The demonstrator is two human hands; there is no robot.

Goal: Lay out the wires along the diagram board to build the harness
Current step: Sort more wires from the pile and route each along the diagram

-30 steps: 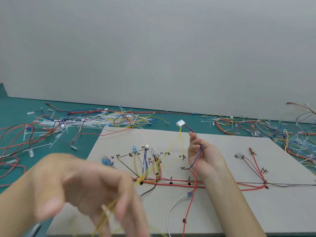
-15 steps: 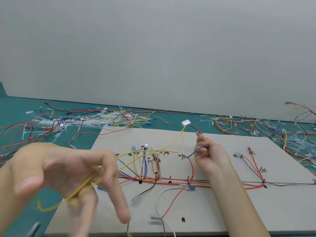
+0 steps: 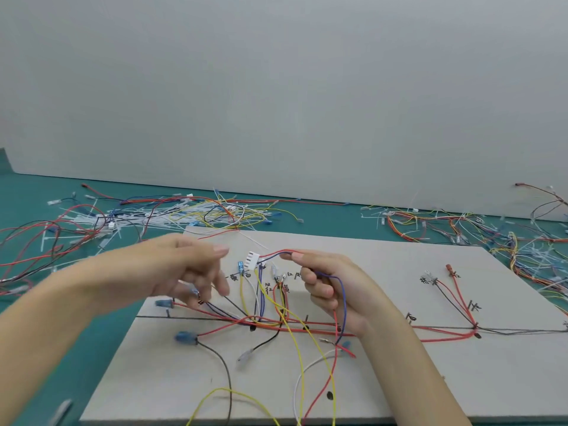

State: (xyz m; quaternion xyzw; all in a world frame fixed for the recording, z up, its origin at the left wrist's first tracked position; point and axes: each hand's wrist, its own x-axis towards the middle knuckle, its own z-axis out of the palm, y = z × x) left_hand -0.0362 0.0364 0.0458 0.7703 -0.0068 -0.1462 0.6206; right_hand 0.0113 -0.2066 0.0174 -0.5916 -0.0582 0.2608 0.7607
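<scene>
A plain pale grey wall [image 3: 276, 87] fills the upper half of the view, evenly lit and without marks. It meets a teal green worktop [image 3: 27, 192] along a straight seam that slopes slightly down to the right. At the far left edge the wall ends.

Bare forearms; no sleeves (hands [image 3: 184, 269] ungloved, ringless).

A matt, pale board [image 3: 430, 379], seemingly cardboard or fibreboard, is laid on a smooth green mat [image 3: 37, 364]. Glossy plastic insulation is seen on the wires [image 3: 295, 342]; the white connector [image 3: 252, 259] looks plastic, and the wall [image 3: 276, 87] is painted matt grey.
</scene>
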